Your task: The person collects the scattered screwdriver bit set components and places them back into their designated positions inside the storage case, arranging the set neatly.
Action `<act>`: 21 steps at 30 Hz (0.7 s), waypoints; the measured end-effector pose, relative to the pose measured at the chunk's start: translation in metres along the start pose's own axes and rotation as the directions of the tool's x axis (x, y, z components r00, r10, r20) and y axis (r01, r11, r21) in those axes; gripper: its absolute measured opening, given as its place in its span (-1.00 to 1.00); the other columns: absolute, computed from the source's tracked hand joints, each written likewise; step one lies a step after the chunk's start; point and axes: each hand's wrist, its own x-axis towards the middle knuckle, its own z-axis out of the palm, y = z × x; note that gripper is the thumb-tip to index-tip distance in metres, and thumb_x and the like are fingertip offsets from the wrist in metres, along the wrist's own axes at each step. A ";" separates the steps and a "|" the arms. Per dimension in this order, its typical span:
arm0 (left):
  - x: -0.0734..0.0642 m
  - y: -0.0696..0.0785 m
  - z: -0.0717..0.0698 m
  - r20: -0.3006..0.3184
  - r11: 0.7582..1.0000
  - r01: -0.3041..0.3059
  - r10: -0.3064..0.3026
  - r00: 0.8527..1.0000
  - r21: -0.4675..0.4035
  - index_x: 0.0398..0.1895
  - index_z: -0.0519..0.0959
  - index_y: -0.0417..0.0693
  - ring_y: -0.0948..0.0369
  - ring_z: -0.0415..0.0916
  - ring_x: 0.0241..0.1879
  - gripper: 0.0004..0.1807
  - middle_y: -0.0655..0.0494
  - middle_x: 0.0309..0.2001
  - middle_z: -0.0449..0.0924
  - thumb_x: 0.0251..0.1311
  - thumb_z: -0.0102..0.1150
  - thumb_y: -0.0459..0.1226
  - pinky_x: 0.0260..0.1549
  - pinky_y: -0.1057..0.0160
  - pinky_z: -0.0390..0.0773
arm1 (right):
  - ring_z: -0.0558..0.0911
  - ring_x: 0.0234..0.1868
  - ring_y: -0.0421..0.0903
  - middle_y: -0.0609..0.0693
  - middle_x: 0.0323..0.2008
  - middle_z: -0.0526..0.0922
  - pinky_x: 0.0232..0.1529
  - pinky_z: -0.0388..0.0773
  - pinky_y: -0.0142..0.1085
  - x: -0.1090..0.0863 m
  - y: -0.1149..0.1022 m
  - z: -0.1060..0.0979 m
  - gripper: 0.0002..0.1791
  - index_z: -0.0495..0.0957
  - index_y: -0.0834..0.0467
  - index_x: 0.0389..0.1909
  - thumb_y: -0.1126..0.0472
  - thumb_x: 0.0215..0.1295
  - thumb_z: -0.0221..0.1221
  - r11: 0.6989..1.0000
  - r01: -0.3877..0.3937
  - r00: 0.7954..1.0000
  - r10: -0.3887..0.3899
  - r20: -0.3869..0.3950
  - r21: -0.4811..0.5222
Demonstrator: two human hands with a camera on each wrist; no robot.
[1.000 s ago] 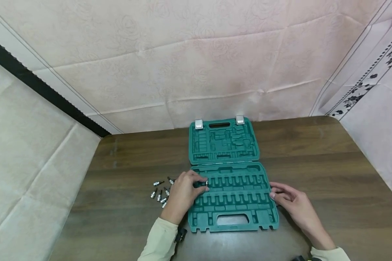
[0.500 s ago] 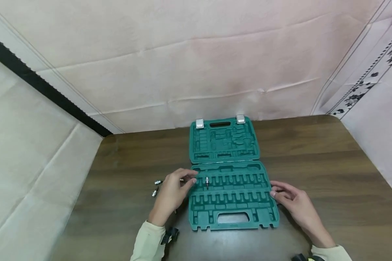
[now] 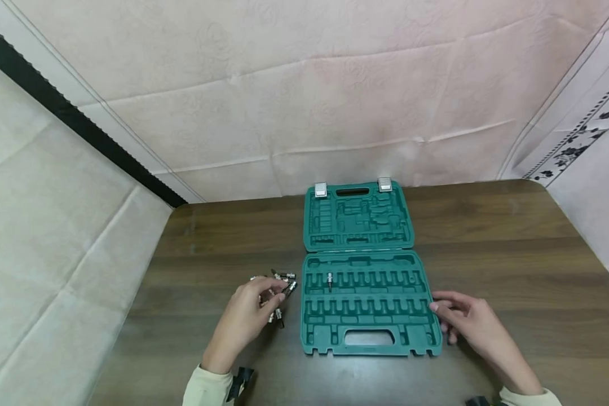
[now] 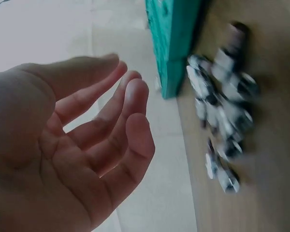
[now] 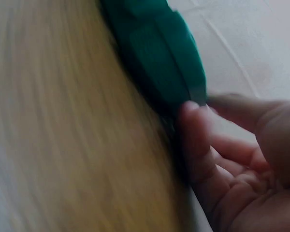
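A green socket case (image 3: pixel 370 299) lies unfolded on the table, lid at the back. One silver bit socket (image 3: pixel 330 281) with a dark tip stands out in the upper row of its moulded slots. Left of the case, a small pile of bit sockets (image 3: pixel 288 276) lies on the wood. My left hand (image 3: pixel 243 316) hovers over this pile, partly hiding it. Its fingers (image 4: pixel 135 135) are loosely bent, with nothing between them in the left wrist view. My right hand (image 3: pixel 469 318) grips the right edge of the case (image 5: pixel 159 63), thumb and fingers at its rim.
Brown wooden table (image 3: pixel 223 242) surrounds the case. Pale cloth (image 3: pixel 335 101) hangs behind and at both sides. Two metal latches (image 3: pixel 384 184) stick up at the lid's far edge. A dark camera strap (image 3: pixel 241 380) sits on the left wrist.
My left hand has let go of one bit socket in the upper row and drawn back left over the pile. The right hand stays at the case edge. The head view has shifted slightly.
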 end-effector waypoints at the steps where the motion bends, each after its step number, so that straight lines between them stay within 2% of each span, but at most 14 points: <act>1: -0.003 -0.003 0.000 0.006 1.000 0.008 -0.008 1.000 0.012 -0.07 0.79 0.01 0.35 0.56 -0.30 -0.82 0.23 -0.20 0.70 0.31 0.43 -0.37 -0.31 0.25 0.57 | 0.58 -0.62 -0.10 0.08 -0.39 0.69 -0.55 0.60 -0.23 -0.001 -0.001 0.000 -0.39 0.48 0.39 0.36 0.01 0.54 0.26 1.000 -0.020 1.000 0.021 0.021 -0.020; 3: -0.008 -0.008 0.000 0.028 0.998 0.015 -0.017 0.999 0.054 -0.10 0.79 0.05 0.36 0.55 -0.31 -0.80 0.25 -0.21 0.69 0.26 0.47 -0.37 -0.32 0.25 0.56 | 0.51 -0.68 -0.10 0.06 -0.47 0.65 -0.62 0.54 -0.22 -0.003 -0.002 -0.002 -0.38 0.49 0.38 0.34 -0.03 0.54 0.25 0.998 -0.045 0.997 0.048 0.053 -0.050; 5: -0.013 -0.013 0.002 0.053 0.995 0.022 -0.027 0.998 0.102 -0.09 0.78 0.09 0.37 0.52 -0.34 -0.77 0.26 -0.24 0.66 0.21 0.52 -0.34 -0.35 0.25 0.53 | 0.50 -0.70 -0.10 0.07 -0.49 0.64 -0.64 0.54 -0.21 -0.003 -0.002 -0.002 -0.40 0.49 0.38 0.32 -0.03 0.55 0.24 0.998 -0.049 0.996 0.052 0.073 -0.039; 11: -0.022 -0.023 0.011 0.086 0.973 0.027 -0.048 0.995 0.227 0.01 0.77 0.15 0.36 0.49 -0.35 -0.59 0.30 -0.24 0.60 0.06 0.65 -0.25 -0.47 0.21 0.47 | 0.58 -0.61 -0.12 0.11 -0.43 0.65 -0.55 0.65 -0.21 -0.001 0.005 0.000 -0.47 0.48 0.45 0.25 0.08 0.57 0.22 0.993 -0.037 0.995 0.026 0.094 0.111; 13: -0.023 -0.026 0.014 0.084 0.963 0.016 -0.040 0.996 0.269 0.03 0.76 0.18 0.34 0.54 -0.31 -0.55 0.29 -0.17 0.63 0.02 0.68 -0.21 -0.48 0.16 0.51 | 0.59 -0.60 -0.14 0.10 -0.45 0.65 -0.54 0.65 -0.22 0.000 0.006 0.001 -0.51 0.50 0.45 0.20 0.09 0.57 0.22 0.990 -0.037 0.995 0.024 0.094 0.136; 17: -0.023 -0.031 0.019 0.075 0.938 -0.022 -0.004 0.997 0.347 0.04 0.77 0.19 0.18 0.69 -0.13 -0.52 0.23 -0.01 0.68 -0.01 0.70 -0.13 -0.44 -0.01 0.63 | 0.59 -0.57 -0.15 0.10 -0.48 0.64 -0.53 0.66 -0.23 0.000 0.005 0.000 -0.55 0.54 0.43 0.13 0.08 0.56 0.23 0.986 -0.045 0.995 0.031 0.090 0.161; 21: -0.022 -0.033 0.021 0.066 0.917 -0.044 0.019 0.998 0.397 0.03 0.78 0.20 0.06 0.69 -0.01 -0.50 0.19 0.01 0.67 -0.04 0.71 -0.06 -0.42 -0.08 0.66 | 0.59 -0.56 -0.15 0.09 -0.48 0.64 -0.52 0.66 -0.23 -0.001 0.006 -0.002 -0.56 0.54 0.43 0.12 0.09 0.57 0.22 0.986 -0.036 0.995 0.020 0.098 0.165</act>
